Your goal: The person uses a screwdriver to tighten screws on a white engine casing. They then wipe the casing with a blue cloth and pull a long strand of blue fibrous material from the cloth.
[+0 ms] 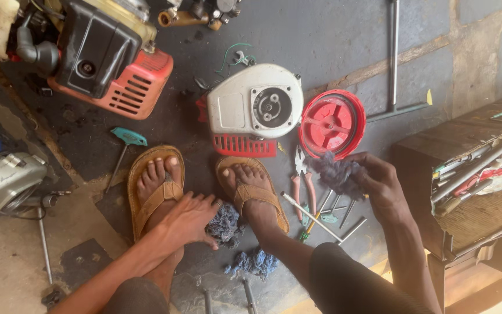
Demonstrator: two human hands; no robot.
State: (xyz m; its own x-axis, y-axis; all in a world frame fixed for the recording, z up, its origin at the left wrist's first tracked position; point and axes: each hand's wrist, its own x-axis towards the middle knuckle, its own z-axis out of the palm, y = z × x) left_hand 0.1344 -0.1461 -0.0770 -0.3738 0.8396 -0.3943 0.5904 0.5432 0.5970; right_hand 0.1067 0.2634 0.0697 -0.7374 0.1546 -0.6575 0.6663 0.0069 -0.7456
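Blue-grey rag wad (333,172) lifted, second wad (223,225) on floor

Starter cover (255,110) lies left of round lid (332,123).

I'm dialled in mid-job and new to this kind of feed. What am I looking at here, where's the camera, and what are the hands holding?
There is one view, from a camera worn on the person's head, looking down at their own legs, sandalled feet and bare hands above a dark workshop floor. The right hand holds a wad of blue-grey rag. The left hand grips a second rag wad between the feet. On the floor lie a white starter housing, a red round cover, pliers, a small engine and an open toolbox.
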